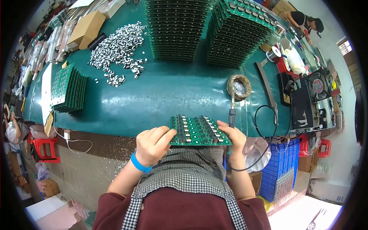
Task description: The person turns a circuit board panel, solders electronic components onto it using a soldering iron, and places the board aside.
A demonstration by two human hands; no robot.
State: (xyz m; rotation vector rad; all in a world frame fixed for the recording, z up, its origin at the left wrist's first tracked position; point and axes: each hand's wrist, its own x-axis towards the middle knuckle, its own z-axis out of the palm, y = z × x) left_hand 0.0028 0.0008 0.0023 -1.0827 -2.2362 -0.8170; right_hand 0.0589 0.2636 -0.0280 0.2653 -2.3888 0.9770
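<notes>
A green circuit board panel (195,132) with rows of black and white parts is held level at the table's front edge, above my lap. My left hand (153,143), with a blue band at the wrist, is closed on the panel's left edge. At the opposite edge, my right hand (234,136) grips it with thumb and fingers. Just beyond my right hand a soldering iron (232,113) rests with its tip against a round pot (239,87) that holds silvery bits.
Two tall stacks of boards (174,30) (239,34) rise at the back. Loose small components (119,48) lie in a heap at back left, and a shorter board stack (69,90) stands nearer. A black fan box (312,97) and blue crate (280,165) are on the right.
</notes>
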